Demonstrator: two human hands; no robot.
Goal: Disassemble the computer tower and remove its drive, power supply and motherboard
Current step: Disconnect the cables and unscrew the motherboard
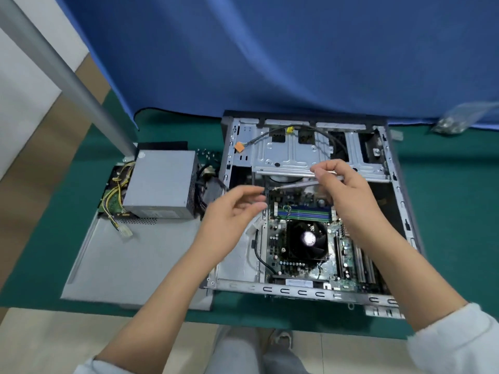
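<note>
1. One part is left inside the computer tower: the motherboard. It lies flat on the floor of the open case, with the black round fan in its middle.
2. Right hand has a narrow grip on a thin screwdriver. The tip points at the far left corner of the motherboard.
3. Left hand holds nothing. Its fingers are loosely bent, just left of the motherboard's far edge.
4. I think the tip could slip off a screw and scratch the green board, because the tool is thin and held at a slant.
5. A loose screw could drop under the motherboard, where it is hard to reach.
6. The case edges look thin and sharp. An arm resting on them could get cut.
7. The black cable to the left of the motherboard could snag if the board is lifted too soon.
8. The motherboard is flat, green and bumpy with tiny parts. The case is grey, shiny metal with holes and slots.
9. The power supply is already out. It is a smooth grey box with yellow wires, far left of the motherboard, on a flat grey panel.
10. The bench has a soft green cover. A blue cloth hangs behind the tower.
</note>
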